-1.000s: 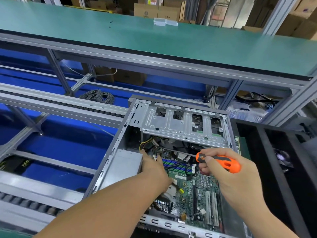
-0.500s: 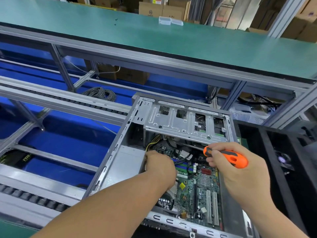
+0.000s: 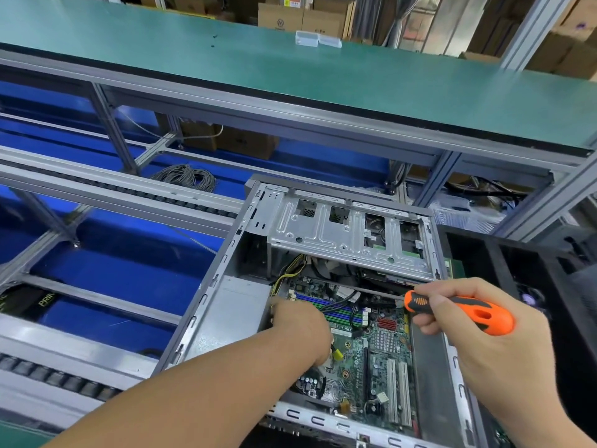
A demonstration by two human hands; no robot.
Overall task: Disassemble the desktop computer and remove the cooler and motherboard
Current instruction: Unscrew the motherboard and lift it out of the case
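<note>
Motherboard (image 3: 371,354) lies flat in the open case (image 3: 226,318), exposed for access. Left hand (image 3: 300,328) reaches down onto its upper-left corner; finger closure cannot be told. Right hand (image 3: 478,334), right of that reach, clamps the screwdriver (image 3: 458,312) handle, shaft angled left toward the board under the drive cage (image 3: 349,234).

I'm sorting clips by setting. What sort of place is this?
Probably a factory or warehouse teardown line: a roller conveyor runs beside the open computer case, under a long green-topped workbench, with stacked cardboard boxes behind.
</note>
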